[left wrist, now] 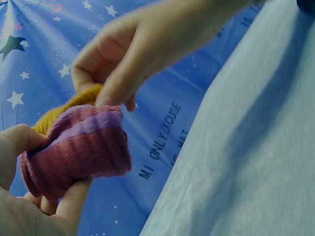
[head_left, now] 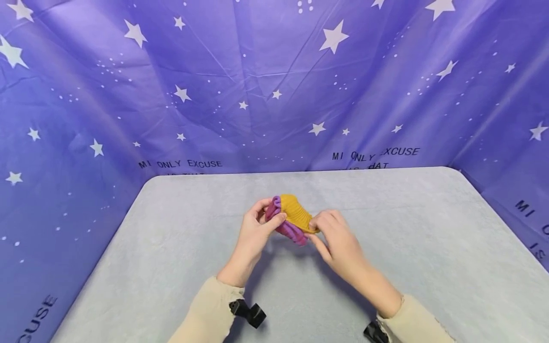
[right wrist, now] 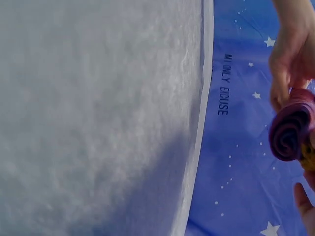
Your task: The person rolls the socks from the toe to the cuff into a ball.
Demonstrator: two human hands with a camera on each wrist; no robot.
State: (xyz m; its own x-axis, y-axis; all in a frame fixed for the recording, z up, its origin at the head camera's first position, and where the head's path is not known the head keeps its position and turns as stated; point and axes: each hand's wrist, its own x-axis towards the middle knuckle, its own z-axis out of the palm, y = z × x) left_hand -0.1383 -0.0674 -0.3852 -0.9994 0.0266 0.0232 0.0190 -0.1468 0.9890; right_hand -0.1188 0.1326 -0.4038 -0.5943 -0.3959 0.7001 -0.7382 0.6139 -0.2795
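Observation:
A rolled-up knit sock [head_left: 296, 213] is held above the table between both hands. Its rolled body is maroon and purple, and a mustard-yellow ribbed part lies over one side. My left hand [head_left: 253, 233] grips the roll at its left end, thumb on the near side. With thumb and fingers my right hand [head_left: 341, 244] pinches the edge of the yellow part at the right end. In the left wrist view the maroon side of the sock [left wrist: 81, 155] faces the camera. A spiral end of the sock [right wrist: 288, 135] shows in the right wrist view, partly cut off by the frame edge.
The grey-white table [head_left: 171, 267] lies under both hands. Behind it and at its sides hangs a purple-blue curtain [head_left: 257, 62] with white stars and printed letters. Black wrist devices [head_left: 256, 315] sit at the cream sleeves [head_left: 212, 309].

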